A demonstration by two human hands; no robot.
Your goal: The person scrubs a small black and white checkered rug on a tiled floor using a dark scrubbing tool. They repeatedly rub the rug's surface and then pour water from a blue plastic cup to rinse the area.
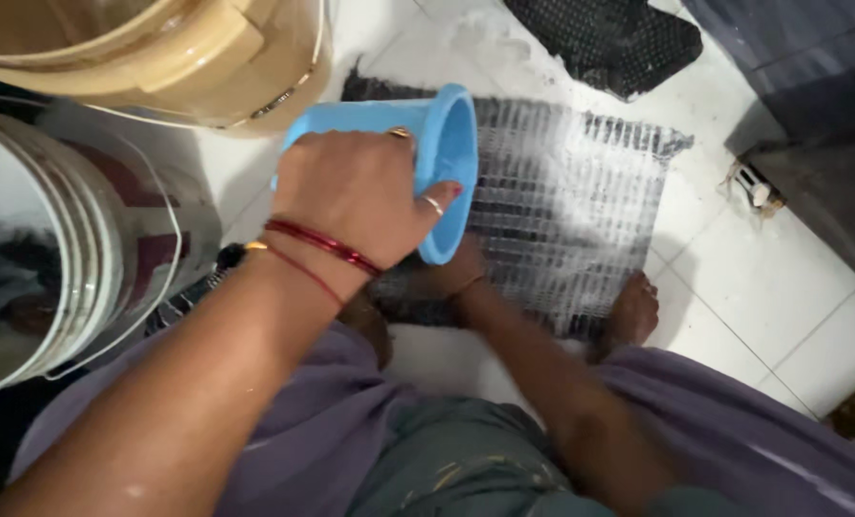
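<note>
Left hand (356,196) is gripping the blue mug (418,153) tipped over the soapy cloth (562,201), right hand (442,282) is mostly hidden, grip unclear; pouring slowly is working best.

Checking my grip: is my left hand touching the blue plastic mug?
Touching. The head view shows the left hand wrapped around the blue plastic mug, its fingers pressed against the rim.

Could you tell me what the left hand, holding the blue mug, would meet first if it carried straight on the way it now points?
The left hand points right with the blue mug tipped. Straight on, it would likely meet the wet checked cloth spread on the white tiled floor, though its height above the cloth is unclear.
</note>
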